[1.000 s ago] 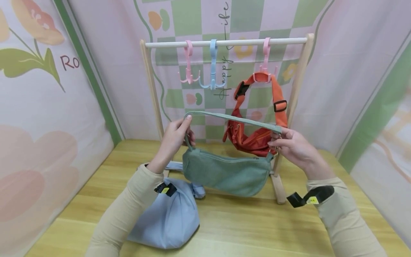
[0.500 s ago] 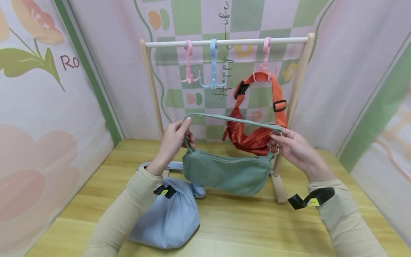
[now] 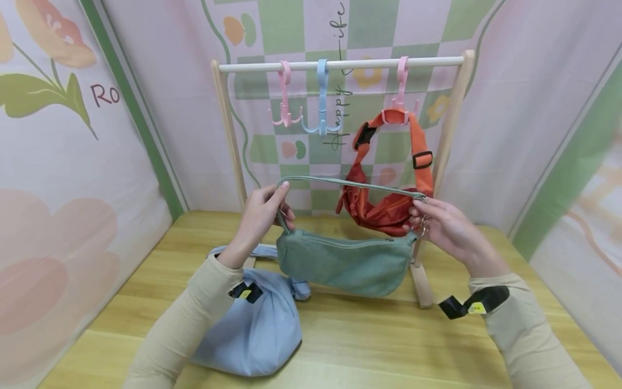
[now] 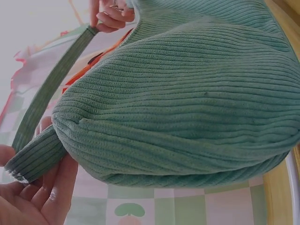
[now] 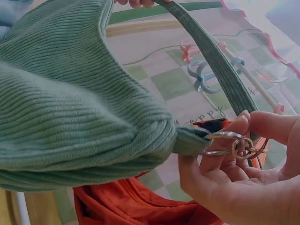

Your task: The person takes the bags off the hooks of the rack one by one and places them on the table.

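A green corduroy shoulder bag [image 3: 345, 265] hangs in the air between both hands, its zipped top facing up. The left hand [image 3: 264, 213] pinches the left end of the strap [image 4: 47, 89], thumb on top. At the other end the right hand [image 3: 444, 224] pinches the strap near its metal rings [image 5: 239, 145], which show between the fingers in the right wrist view. Between the hands the strap runs as a long, slightly sloping line above the bag. Behind the right hand an orange-red waist bag [image 3: 374, 210] hangs from a pink hook [image 3: 401, 92].
A wooden rack with a white rail [image 3: 359, 64] stands at the back of the table [image 3: 369, 346]. A second pink hook [image 3: 285, 97] and a blue hook [image 3: 322, 100] hang bare on it. A light blue bag [image 3: 257, 329] lies front left, below the left forearm.
The strap and both hands have sunk slightly. The right fingers have shifted their hold at the strap end, and the rings now show lower beside them. The other bags have stayed put.
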`<act>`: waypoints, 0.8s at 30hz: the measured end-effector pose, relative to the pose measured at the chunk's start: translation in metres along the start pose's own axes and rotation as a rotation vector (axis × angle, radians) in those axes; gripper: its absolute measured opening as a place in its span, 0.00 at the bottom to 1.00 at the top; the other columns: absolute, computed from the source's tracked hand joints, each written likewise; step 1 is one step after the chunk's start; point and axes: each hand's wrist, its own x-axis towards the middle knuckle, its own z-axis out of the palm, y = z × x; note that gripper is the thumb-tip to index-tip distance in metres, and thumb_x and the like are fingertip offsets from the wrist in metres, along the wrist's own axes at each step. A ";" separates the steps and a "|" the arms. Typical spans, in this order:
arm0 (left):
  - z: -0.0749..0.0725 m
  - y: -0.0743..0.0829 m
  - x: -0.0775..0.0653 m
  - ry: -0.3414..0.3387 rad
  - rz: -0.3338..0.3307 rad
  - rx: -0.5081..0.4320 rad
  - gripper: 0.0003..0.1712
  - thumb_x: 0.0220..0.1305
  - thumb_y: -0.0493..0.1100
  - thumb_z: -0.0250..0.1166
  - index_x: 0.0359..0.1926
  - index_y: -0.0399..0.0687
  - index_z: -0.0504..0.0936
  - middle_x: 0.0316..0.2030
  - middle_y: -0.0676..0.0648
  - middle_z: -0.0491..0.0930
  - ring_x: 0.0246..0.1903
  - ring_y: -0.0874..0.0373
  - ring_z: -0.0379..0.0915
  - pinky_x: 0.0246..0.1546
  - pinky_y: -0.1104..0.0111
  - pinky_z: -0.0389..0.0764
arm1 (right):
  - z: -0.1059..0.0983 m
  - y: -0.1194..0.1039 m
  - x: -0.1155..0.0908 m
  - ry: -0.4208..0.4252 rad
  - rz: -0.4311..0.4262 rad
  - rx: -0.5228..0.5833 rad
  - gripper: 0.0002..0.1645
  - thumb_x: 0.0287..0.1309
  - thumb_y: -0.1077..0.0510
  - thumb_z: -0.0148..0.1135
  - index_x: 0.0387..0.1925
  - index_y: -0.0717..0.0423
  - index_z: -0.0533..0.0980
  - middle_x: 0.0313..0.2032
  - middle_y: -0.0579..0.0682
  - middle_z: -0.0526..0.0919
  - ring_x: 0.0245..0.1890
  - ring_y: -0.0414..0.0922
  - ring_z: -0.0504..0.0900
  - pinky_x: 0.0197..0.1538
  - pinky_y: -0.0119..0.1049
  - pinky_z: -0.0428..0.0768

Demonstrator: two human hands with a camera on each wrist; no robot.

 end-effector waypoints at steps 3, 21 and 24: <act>-0.001 0.000 -0.001 -0.008 -0.005 0.011 0.29 0.70 0.58 0.51 0.29 0.32 0.72 0.20 0.42 0.80 0.16 0.52 0.79 0.26 0.57 0.84 | -0.001 0.000 0.000 -0.002 0.002 0.001 0.11 0.72 0.59 0.44 0.38 0.54 0.74 0.31 0.46 0.79 0.34 0.41 0.80 0.44 0.33 0.81; -0.007 -0.003 -0.006 -0.063 -0.022 0.020 0.29 0.71 0.57 0.50 0.30 0.31 0.70 0.17 0.46 0.81 0.17 0.52 0.79 0.28 0.57 0.84 | -0.012 0.001 -0.002 -0.126 0.048 0.061 0.20 0.75 0.52 0.34 0.31 0.54 0.69 0.31 0.48 0.79 0.36 0.41 0.79 0.47 0.35 0.78; -0.007 -0.005 -0.005 -0.076 -0.029 0.033 0.29 0.71 0.57 0.49 0.33 0.31 0.71 0.19 0.46 0.82 0.19 0.52 0.80 0.29 0.59 0.84 | -0.014 0.001 -0.003 -0.148 0.050 0.046 0.20 0.75 0.52 0.33 0.32 0.54 0.69 0.32 0.48 0.79 0.36 0.41 0.78 0.47 0.36 0.78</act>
